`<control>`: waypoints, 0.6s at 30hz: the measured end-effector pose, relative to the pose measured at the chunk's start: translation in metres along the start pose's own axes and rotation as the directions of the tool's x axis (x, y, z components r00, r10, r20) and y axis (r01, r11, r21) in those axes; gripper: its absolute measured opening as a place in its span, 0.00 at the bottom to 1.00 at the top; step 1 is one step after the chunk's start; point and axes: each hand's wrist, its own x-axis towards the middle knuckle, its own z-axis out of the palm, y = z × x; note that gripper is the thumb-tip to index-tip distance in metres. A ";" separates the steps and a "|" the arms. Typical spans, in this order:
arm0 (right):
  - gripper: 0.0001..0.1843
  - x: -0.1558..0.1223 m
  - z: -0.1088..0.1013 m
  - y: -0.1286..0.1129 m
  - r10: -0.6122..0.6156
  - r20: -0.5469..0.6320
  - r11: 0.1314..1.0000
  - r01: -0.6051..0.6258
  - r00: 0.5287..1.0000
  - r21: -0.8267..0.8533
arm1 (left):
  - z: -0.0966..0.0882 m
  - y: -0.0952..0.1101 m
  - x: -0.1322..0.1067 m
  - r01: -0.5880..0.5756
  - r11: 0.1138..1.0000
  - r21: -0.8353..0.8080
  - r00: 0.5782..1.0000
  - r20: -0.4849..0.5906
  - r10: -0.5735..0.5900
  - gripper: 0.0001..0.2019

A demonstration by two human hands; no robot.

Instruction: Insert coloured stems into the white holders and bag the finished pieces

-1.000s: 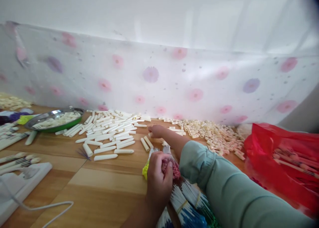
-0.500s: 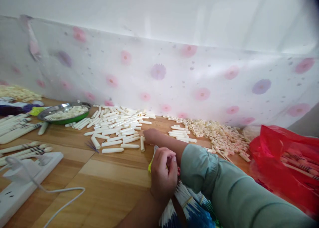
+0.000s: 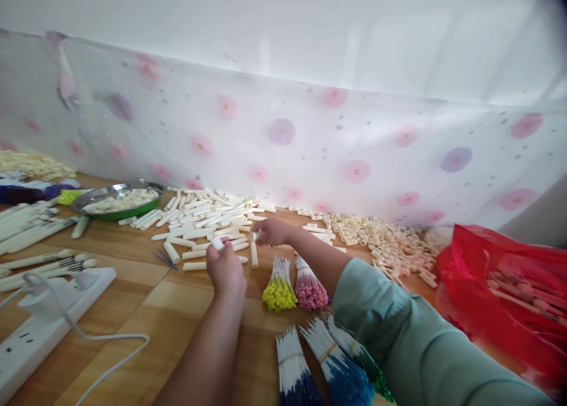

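Note:
My left hand (image 3: 227,269) is closed around a short white plastic tube (image 3: 218,243), whose end sticks up past the thumb. It is just in front of a loose heap of cream-white plastic tubes (image 3: 199,217). My right hand (image 3: 273,231) reaches to the right edge of that heap, fingers pinched at a small whitish piece, mostly hidden. A single tube (image 3: 254,255) lies just below those fingers. Under my right forearm are a yellow-tipped bundle (image 3: 280,285) and a pink-tipped bundle (image 3: 310,285) of thin white sticks.
Nearer me lie dark-blue (image 3: 296,370), blue (image 3: 339,361) and green-tipped bundles (image 3: 365,356). A metal dish (image 3: 77,204) of small parts is at left, beyond a white power strip (image 3: 95,279) with a cable. Small slotted parts (image 3: 381,237) and a red bag (image 3: 469,258) are at right.
My left hand has moved left and away from me, from beside my right forearm to the tubes, and now holds one. The stick bundles are uncovered. My right hand stays near the heap.

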 end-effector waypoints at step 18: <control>0.15 0.015 0.025 -0.007 0.029 0.139 0.889 0.038 0.990 -0.457 | -0.009 -0.011 0.036 -0.055 0.997 -0.057 0.991 -0.128 0.048 0.10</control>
